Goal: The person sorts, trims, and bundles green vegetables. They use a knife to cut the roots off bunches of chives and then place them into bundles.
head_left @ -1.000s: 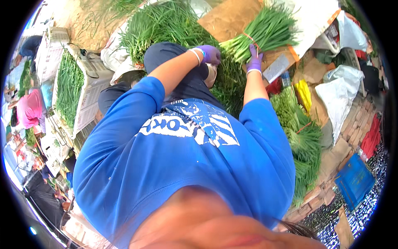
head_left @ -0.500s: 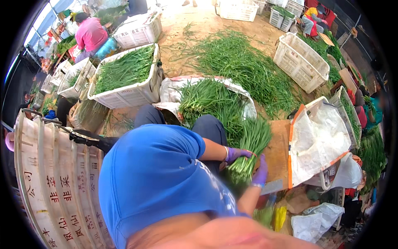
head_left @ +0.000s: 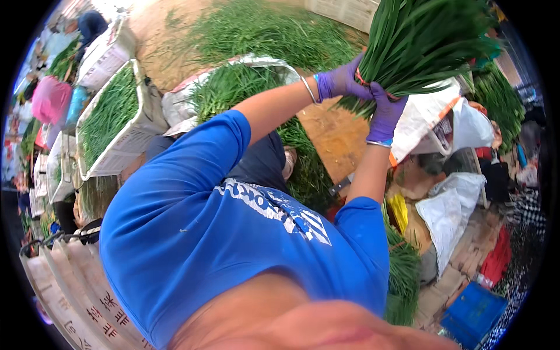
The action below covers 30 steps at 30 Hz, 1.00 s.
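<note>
Purple gloves on both hands, and they're both wrapped round one fat green bundle (head_left: 429, 44). Left hand (head_left: 341, 80) squeezes it by the reddish band (head_left: 359, 77), while the right hand (head_left: 387, 116) grips from below, thumb up near the left fingers; its other fingertips are kinda hidden. Stalk ends poke out lower left, and leaves fan wide to the upper right, some running past the top of the view. Just under the stalks you get the edge of a brown board (head_left: 335, 143), with its wood showing between the forearms. Right of that, a white sack (head_left: 415, 129) with orange trim sits just beside the right wrist. Farther left there's a sack rim (head_left: 290, 69) around more greens (head_left: 239, 84), then brown floor (head_left: 154, 29) running up to a white crate (head_left: 125, 153).
</note>
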{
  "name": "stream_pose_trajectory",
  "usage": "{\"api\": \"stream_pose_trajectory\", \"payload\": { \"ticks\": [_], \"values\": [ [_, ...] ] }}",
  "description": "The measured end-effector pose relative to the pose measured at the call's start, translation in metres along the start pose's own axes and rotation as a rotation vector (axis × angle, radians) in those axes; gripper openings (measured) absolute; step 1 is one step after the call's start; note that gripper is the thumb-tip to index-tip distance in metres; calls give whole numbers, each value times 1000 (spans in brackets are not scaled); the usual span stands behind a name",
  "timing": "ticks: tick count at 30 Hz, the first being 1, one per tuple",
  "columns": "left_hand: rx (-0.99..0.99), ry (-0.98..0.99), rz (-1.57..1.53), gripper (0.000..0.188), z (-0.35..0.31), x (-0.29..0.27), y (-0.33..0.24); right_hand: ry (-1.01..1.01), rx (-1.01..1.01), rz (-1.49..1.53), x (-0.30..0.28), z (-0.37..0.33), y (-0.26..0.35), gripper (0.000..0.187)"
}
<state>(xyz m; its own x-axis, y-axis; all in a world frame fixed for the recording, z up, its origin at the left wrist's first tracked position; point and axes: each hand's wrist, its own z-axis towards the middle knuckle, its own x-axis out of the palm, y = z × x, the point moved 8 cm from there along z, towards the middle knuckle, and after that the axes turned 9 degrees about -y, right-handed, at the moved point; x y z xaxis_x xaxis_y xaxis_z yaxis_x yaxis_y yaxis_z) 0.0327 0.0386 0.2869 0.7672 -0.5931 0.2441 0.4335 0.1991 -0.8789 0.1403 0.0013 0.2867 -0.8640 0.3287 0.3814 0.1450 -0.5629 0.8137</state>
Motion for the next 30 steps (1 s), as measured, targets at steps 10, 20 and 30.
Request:
{"api": "stream_pose_trajectory", "payload": {
  "ticks": [10, 20, 30],
  "values": [
    [-330, 259, 665, 61, -94, -18, 141, 324, 505, -560, -109, -90, -115, 43],
    [27, 110, 893, 53, -65, -39, 156, 535, 202, -567, -66, -89, -95, 36],
    [-330, 227, 928, 50, -76, -13, 118, 244, 203, -630, -85, -86, -91, 40]
  ]
}}
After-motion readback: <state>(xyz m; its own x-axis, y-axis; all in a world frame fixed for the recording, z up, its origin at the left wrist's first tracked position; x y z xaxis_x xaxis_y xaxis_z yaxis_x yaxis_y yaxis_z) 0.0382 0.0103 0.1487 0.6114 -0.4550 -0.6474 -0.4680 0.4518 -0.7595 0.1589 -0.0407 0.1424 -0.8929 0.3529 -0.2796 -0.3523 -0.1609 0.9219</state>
